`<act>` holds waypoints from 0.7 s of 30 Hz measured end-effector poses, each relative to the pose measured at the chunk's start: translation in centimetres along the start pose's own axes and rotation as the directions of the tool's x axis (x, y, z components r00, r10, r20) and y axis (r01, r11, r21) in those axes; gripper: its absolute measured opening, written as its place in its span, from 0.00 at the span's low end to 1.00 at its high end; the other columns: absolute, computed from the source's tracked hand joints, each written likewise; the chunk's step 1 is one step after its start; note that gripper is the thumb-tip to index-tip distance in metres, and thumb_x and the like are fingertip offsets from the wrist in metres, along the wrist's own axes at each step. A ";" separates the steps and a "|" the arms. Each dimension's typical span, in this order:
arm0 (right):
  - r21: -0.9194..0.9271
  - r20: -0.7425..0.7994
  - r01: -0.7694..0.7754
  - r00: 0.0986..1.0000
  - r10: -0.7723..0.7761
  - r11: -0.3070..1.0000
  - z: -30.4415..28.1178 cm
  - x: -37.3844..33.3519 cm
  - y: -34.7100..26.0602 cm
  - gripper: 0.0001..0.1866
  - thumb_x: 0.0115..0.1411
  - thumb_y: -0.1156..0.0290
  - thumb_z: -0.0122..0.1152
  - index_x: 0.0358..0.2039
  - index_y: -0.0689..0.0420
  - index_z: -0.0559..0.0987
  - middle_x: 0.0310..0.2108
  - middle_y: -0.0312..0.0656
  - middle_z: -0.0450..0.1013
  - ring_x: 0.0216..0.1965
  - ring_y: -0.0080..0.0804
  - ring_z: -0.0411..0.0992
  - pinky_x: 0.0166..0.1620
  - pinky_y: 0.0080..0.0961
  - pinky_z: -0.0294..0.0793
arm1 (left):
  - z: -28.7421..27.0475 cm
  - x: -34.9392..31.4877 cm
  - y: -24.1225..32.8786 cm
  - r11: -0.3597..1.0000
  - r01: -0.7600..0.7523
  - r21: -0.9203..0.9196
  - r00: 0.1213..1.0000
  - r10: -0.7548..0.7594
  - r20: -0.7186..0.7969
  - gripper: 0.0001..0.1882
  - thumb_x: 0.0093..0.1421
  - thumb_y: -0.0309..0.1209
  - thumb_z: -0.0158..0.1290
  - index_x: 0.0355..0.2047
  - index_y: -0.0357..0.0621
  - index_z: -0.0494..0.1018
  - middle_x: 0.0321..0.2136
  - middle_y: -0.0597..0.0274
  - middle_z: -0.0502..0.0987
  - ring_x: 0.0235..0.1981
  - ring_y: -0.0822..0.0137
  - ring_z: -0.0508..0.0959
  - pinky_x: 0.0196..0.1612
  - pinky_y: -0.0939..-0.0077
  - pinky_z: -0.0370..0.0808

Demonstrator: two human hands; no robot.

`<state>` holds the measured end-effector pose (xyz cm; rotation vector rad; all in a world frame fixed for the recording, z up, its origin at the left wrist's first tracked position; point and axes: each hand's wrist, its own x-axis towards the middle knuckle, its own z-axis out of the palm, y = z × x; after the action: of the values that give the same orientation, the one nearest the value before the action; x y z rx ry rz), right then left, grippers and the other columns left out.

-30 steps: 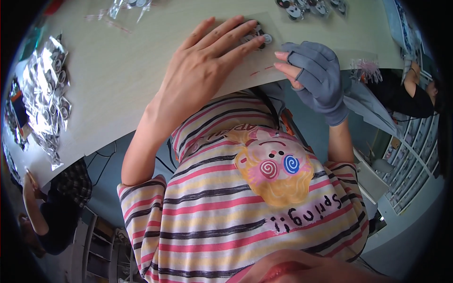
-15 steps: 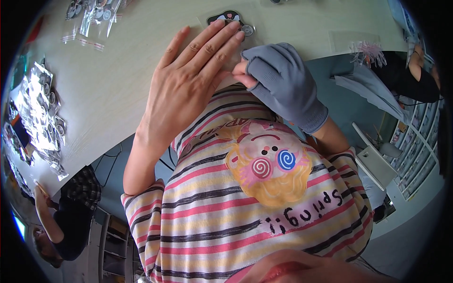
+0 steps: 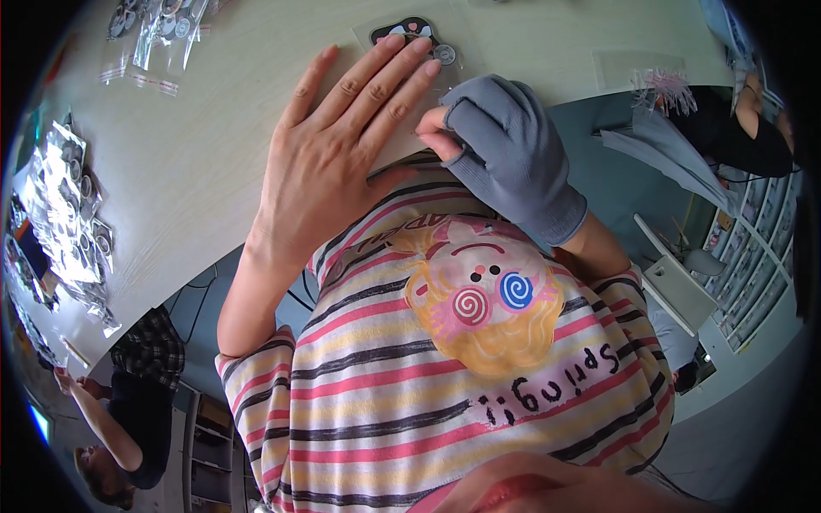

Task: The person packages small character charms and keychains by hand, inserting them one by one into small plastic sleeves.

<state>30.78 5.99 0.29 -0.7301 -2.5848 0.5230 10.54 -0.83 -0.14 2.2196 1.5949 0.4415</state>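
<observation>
Clear pouch (image 3: 455,24) on table (image 3: 214,128); black charm (image 3: 414,24) and grey disc (image 3: 444,54) within its outline. Left hand (image 3: 325,154), bare: palm down over pouch's near left part, fingers straight, spread, tips at charm, gripping nothing. Right hand (image 3: 505,154), grey glove: just off pouch's near right corner, bare fingertips curled close together; cannot tell if film is pinched. Bags (image 3: 167,34) left of pouch; shiny heap (image 3: 64,205) farther left; pink fringe (image 3: 665,90) well right.
</observation>
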 end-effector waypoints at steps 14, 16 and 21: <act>-0.061 0.068 0.006 0.998 -0.002 0.998 -0.3 -0.5 -0.5 0.14 0.45 0.76 0.65 0.35 0.51 0.76 0.37 0.39 0.70 0.38 0.40 0.72 0.40 0.33 0.71 | 0.1 0.2 0.0 0.998 -0.030 0.049 1.000 0.030 -0.002 0.54 0.41 0.36 0.68 0.71 0.56 0.58 0.70 0.70 0.59 0.71 0.68 0.58 0.74 0.58 0.51; 0.030 0.057 0.162 0.985 -0.163 0.986 -1.3 -1.7 -0.2 0.12 0.44 0.76 0.66 0.31 0.53 0.76 0.38 0.40 0.70 0.39 0.39 0.71 0.43 0.33 0.71 | 0.1 0.1 -0.3 0.999 -0.026 0.047 0.999 0.028 -0.023 0.54 0.41 0.34 0.68 0.70 0.56 0.58 0.70 0.70 0.60 0.71 0.68 0.59 0.74 0.58 0.51; 0.579 -0.163 -0.351 0.835 0.526 0.736 -7.3 -5.1 2.4 0.02 0.62 0.73 0.64 0.31 0.55 0.80 0.36 0.39 0.73 0.38 0.22 0.72 0.40 0.19 0.71 | 0.8 -1.3 -0.7 0.992 -0.025 0.125 1.000 0.025 -0.002 0.53 0.43 0.30 0.67 0.71 0.60 0.58 0.70 0.70 0.61 0.71 0.68 0.60 0.74 0.56 0.51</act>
<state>39.14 6.80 3.98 -1.1233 -1.8128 1.1123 9.87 -1.97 -1.19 2.3337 1.6395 0.3619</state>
